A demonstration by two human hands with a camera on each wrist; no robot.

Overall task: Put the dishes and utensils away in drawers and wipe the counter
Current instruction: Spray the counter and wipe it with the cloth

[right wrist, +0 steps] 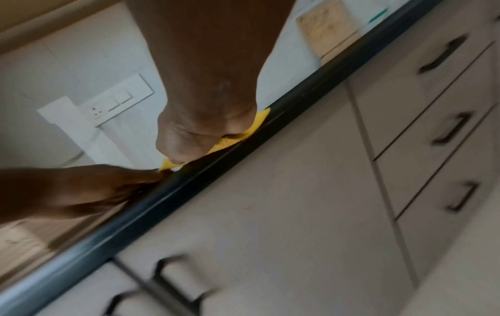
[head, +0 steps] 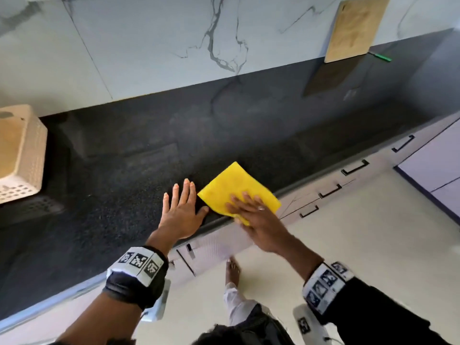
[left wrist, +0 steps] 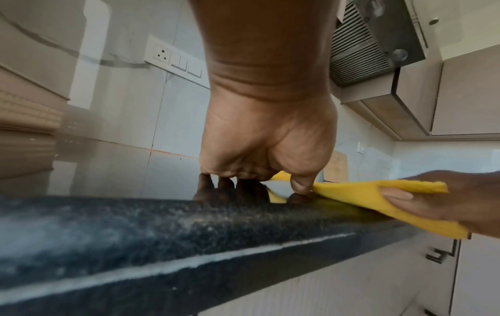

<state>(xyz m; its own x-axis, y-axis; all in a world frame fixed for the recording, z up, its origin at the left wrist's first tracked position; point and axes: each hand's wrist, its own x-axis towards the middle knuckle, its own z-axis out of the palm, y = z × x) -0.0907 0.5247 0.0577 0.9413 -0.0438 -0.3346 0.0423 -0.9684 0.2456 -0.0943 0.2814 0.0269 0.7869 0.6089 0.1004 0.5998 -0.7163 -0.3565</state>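
A yellow cloth lies on the black speckled counter, its near corner hanging over the front edge. My right hand lies across the cloth with fingers on top. In the left wrist view its thumb presses the cloth from below, pinching it. My left hand rests flat on the counter just left of the cloth, fingers straight, its thumb tip touching the cloth's edge. The blurred right wrist view shows the cloth under my right hand at the counter edge.
A white perforated basket stands at the counter's far left. A wooden cutting board leans on the marble wall at back right, a green item beside it. Closed drawers with black handles run below the counter. My bare foot is on the floor.
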